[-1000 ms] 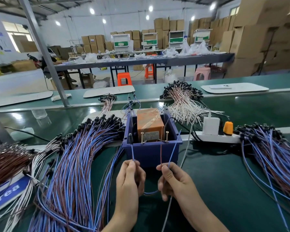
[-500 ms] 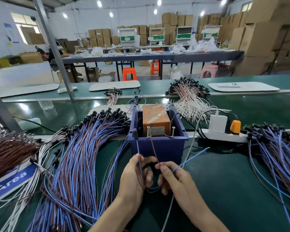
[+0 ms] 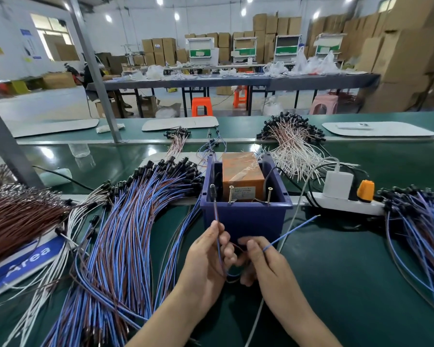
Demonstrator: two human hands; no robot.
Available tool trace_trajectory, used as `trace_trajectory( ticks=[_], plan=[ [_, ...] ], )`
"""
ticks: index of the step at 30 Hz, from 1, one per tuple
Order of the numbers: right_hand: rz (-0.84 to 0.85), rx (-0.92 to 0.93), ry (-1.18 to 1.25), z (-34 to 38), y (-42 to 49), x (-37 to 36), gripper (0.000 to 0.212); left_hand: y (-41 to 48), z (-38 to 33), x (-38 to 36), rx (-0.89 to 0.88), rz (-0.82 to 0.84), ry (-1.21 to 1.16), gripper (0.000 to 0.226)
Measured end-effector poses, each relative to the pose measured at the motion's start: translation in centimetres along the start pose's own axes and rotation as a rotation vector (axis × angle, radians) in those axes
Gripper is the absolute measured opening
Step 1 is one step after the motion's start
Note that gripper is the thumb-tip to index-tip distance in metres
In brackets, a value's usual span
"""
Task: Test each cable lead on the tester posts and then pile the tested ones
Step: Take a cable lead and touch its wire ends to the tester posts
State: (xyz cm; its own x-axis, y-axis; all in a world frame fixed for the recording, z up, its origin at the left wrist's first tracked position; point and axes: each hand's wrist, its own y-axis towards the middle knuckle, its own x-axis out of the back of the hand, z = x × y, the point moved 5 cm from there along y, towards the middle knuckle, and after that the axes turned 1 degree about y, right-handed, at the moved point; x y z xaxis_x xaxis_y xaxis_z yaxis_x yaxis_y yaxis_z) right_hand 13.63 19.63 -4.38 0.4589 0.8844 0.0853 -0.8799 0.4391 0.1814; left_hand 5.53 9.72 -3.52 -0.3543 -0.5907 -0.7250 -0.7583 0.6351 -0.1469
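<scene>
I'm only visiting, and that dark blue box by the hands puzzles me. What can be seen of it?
The dark blue box looks like plastic. It is open-topped with a flared rim and stands upright on the green bench. Inside sits an orange block wrapped in clear tape, with two brass-coloured screws upright at its front. A cable's black plug stands at the box's left front rim.

Tester (image 3: 243, 176) in bin (image 3: 246, 219), cable piles (image 3: 125, 234) alongside

Stacked cardboard boxes (image 3: 398, 58) – long grey table (image 3: 236, 81), orange stools (image 3: 202, 106).
</scene>
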Motion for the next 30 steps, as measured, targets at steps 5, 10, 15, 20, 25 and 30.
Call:
trace_trajectory(
  ticks=[5, 10, 15, 20, 25, 30],
  plan=[
    [-0.195, -0.022, 0.305, -0.4, 0.4, 1.2, 0.032, 0.9, -0.7, 0.6, -0.102, -0.071, -0.086, 0.017],
    [-0.357, -0.005, 0.551, 0.1, 0.8, 3.0, 0.031, 1.3, -1.4, 1.5, -0.172, -0.137, -0.057, 0.02],
    [-0.436, -0.007, 0.791, 0.4, 0.3, 4.1, 0.033, 1.0, -1.5, 1.2, -0.22, -0.112, 0.051, 0.023],
    [-0.437, -0.033, 0.865, 0.6, 0.0, 4.3, 0.029, 0.6, -1.3, 1.1, -0.253, -0.132, 0.126, 0.023],
    [-0.403, -0.028, 0.593, 0.7, -0.1, 4.8, 0.03, 0.2, -1.7, 1.2, -0.301, -0.153, 0.211, 0.023],
    [-0.274, -0.039, 0.401, 0.8, 0.0, 3.1, 0.037, -0.5, -2.7, 1.3, -0.461, -0.209, 0.452, 0.024]
  ],
)
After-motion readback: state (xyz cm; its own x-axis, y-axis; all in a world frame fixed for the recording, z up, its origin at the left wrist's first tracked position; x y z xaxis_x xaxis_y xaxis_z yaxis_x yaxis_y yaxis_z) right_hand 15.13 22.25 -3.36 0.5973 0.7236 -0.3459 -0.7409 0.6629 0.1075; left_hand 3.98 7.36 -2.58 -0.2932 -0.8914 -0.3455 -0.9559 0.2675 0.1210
